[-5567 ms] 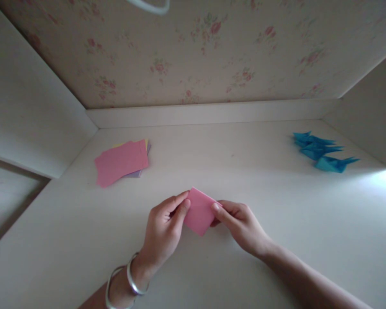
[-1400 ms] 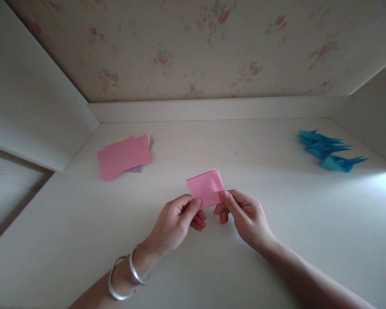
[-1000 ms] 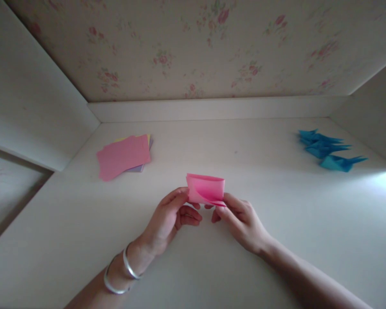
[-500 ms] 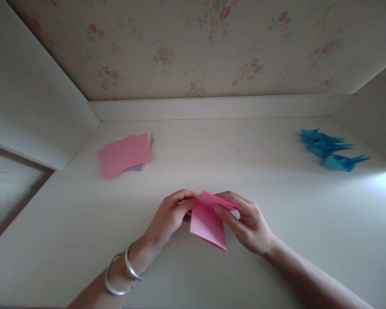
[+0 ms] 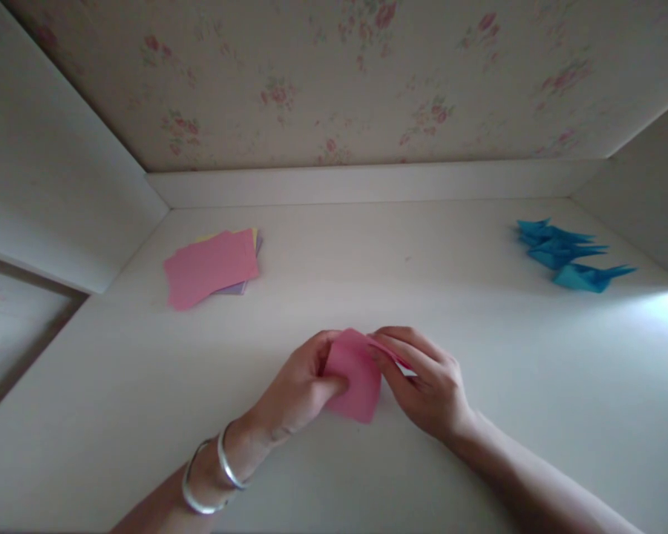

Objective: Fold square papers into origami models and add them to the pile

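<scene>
A partly folded sheet of pink paper [image 5: 359, 374] is held up between both hands over the white tabletop. My left hand [image 5: 306, 382] grips its left side, thumb lying across the front face and the other fingers hidden behind. My right hand [image 5: 423, 378] pinches a narrow folded flap on the paper's right side between thumb and fingers. Two silver bangles [image 5: 223, 463] circle my left wrist.
A stack of coloured paper sheets [image 5: 214, 267], pink on top with yellow and purple edges showing, lies at the back left. Several folded blue paper figures [image 5: 568, 252] sit in a row at the back right. Flowered wallpaper [image 5: 300, 89] rises behind the white table [image 5: 334, 252].
My left thumb has moved down from the paper's upper left edge onto its front face. The sheet now faces me more squarely, and my right hand keeps its pinch on the flap.
</scene>
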Available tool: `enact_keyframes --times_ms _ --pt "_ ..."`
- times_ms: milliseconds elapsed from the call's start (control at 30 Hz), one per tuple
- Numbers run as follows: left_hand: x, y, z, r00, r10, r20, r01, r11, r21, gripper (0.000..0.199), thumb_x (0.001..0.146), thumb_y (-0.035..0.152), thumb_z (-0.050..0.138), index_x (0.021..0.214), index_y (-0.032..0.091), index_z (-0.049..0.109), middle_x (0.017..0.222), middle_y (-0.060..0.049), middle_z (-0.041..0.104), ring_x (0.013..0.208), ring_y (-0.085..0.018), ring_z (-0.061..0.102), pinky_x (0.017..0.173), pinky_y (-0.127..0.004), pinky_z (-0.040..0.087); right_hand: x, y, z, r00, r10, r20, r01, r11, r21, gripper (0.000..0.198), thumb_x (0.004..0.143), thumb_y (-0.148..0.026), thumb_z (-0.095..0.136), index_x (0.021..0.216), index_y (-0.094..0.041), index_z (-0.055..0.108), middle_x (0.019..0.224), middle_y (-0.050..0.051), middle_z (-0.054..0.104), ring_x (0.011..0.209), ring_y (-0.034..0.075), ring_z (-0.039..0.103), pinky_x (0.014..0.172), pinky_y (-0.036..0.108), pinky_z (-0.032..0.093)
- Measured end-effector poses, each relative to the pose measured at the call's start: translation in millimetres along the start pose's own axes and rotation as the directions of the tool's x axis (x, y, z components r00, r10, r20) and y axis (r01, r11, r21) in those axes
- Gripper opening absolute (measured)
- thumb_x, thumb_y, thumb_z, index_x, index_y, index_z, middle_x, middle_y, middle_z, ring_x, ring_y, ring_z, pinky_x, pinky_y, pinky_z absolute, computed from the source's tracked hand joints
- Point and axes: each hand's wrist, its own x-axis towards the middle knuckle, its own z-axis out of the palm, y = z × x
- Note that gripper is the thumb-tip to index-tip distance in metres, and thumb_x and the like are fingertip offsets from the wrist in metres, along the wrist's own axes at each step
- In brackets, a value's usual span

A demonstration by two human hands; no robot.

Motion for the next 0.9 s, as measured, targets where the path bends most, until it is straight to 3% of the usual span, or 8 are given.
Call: enact_keyframes --times_ms 133,200,333,467,600,733,800,900 --pt "2.4 0.6 -6.0 1.0 0.011 -0.007 -0.01 0.991 0.133 0.039 0.075 0.001 0.057 0.109 0.018 0.066 0.097 -0.003 0.074 0.087 -0.018 0.067 0.075 -0.025 0.049 -1.6 0.8 0.7 0.96 0.273 -0.056 -0.266 0.957 0.115 0.038 0.09 -0.02 0.063 0.128 -0.023 0.059 0.099 0.008 0.073 0.071 0.016 0.069 0.059 0.026 0.06" --pt "2.9 0.2 -11.1 0.997 0.05 -0.053 -0.031 0.952 0.304 0.036 0.081 0.007 0.056 0.112 0.02 0.067 0.102 -0.004 0.074 0.089 -0.02 0.068 0.075 -0.028 0.051 -0.7 3.6 -2.0 0.935 0.355 0.027 -0.348 0.896 0.274 0.047 0.092 -0.024 0.06 0.138 -0.023 0.05 0.093 0.006 0.072 0.061 0.014 0.067 0.05 0.023 0.057" --pt "7.3 -5.0 -22.6 0.943 0.317 -0.097 -0.153 0.677 0.72 0.035 0.084 0.009 0.057 0.114 0.023 0.068 0.11 -0.004 0.073 0.096 -0.022 0.068 0.089 -0.035 0.052 3.9 10.5 -11.6 0.923 0.249 0.295 -0.322 0.919 0.229 0.031 0.094 -0.022 0.054 0.123 -0.019 0.065 0.082 0.005 0.07 0.054 0.011 0.066 0.046 0.02 0.052" --pt "15.0 -12.3 -29.5 0.838 0.545 -0.016 -0.253 0.416 0.873 0.034 0.084 0.006 0.06 0.115 0.019 0.064 0.112 -0.007 0.067 0.104 -0.021 0.064 0.096 -0.038 0.051 5.4 19.3 -19.4 0.959 0.143 0.246 -0.172 0.98 0.102 0.049 0.095 -0.014 0.049 0.143 -0.022 0.051 0.069 -0.001 0.063 0.047 0.008 0.057 0.045 0.019 0.047" --pt "15.7 -14.4 -26.6 0.79 0.611 0.05 -0.217 0.202 0.955 0.032 0.088 0.008 0.061 0.118 0.018 0.063 0.111 -0.01 0.059 0.102 -0.023 0.06 0.093 -0.039 0.052 4.9 25.1 -26.4 0.923 0.076 0.378 -0.093 0.995 0.027 0.036 0.096 -0.017 0.047 0.124 -0.018 0.068 0.078 0.005 0.068 0.057 0.011 0.059 0.051 0.021 0.047" --pt "10.3 -12.7 -21.8 0.784 0.607 0.13 -0.139 -0.032 0.99 0.02 0.087 0.008 0.061 0.101 0.02 0.07 0.101 -0.008 0.061 0.095 -0.027 0.057 0.087 -0.046 0.052 9.1 22.7 -36.0 0.852 0.161 0.499 -0.195 0.981 0.016 0.034 0.092 -0.02 0.052 0.12 -0.013 0.07 0.084 0.008 0.07 0.058 0.012 0.06 0.052 0.022 0.047" --pt "8.5 -13.6 -21.2 0.813 0.552 0.185 -0.192 -0.044 0.98 0.027 0.084 -0.002 0.057 0.097 0.018 0.07 0.095 -0.006 0.063 0.087 -0.024 0.06 0.08 -0.04 0.054 11.4 20.4 -40.4 0.8 0.153 0.581 -0.227 0.972 0.056 0.044 0.087 -0.015 0.051 0.129 -0.013 0.063 0.079 0.005 0.069 0.061 0.013 0.061 0.055 0.023 0.048" --pt "7.5 -16.7 -20.7 0.856 0.476 0.199 -0.261 0.065 0.963 0.026 0.086 0.0 0.055 0.101 0.018 0.068 0.097 -0.004 0.064 0.079 -0.018 0.064 0.071 -0.03 0.055 10.7 19.3 -41.7 0.77 0.122 0.626 -0.23 0.969 0.093 0.051 0.083 -0.01 0.047 0.131 -0.014 0.062 0.078 0.004 0.069 0.062 0.013 0.061 0.057 0.023 0.048"
